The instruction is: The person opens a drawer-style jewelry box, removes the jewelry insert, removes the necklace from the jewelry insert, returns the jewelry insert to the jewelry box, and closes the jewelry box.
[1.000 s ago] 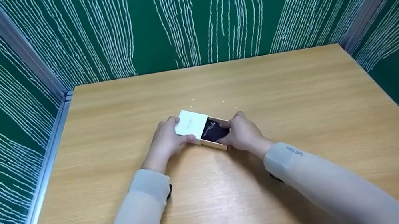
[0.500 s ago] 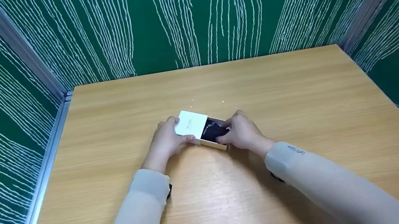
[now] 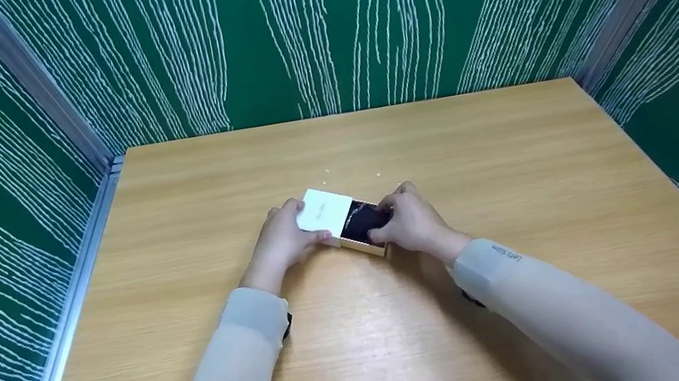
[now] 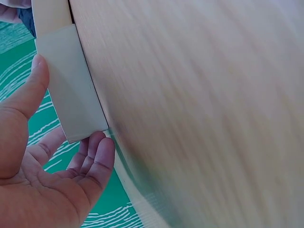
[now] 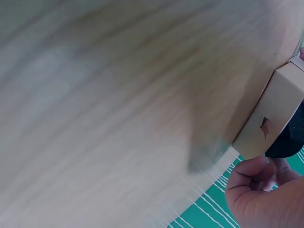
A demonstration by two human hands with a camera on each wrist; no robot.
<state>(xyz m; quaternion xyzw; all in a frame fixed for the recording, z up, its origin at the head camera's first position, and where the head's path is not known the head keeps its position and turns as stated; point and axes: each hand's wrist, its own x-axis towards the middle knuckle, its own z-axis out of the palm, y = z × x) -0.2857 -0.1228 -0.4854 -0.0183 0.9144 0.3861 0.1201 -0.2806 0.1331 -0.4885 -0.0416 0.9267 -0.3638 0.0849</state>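
A small slide-out box lies at an angle on the table, its white sleeve (image 3: 324, 212) partly drawn off the tan inner tray (image 3: 364, 247). My left hand (image 3: 280, 245) grips the sleeve, thumb on the near side and fingers at the far side and end. In the tray sits a black, soft-looking item (image 3: 364, 219) with pale marks near the sleeve. My right hand (image 3: 414, 223) pinches its right end between thumb and fingers. In the right wrist view the black item (image 5: 289, 141) bulges past the edge of the tray (image 5: 273, 111), which has a torn-looking hole. Its other end is hidden under the sleeve.
The box rests on a wooden table (image 3: 364, 338). A few tiny pale specks (image 3: 378, 174) lie beyond it. Green panels (image 3: 250, 47) with white wavy lines stand behind and at both sides, joined by metal posts (image 3: 35, 83).
The right end of the black item has risen slightly, covering more of the tray's right end. My right fingers have shifted a little with it. The left hand and sleeve have barely moved.
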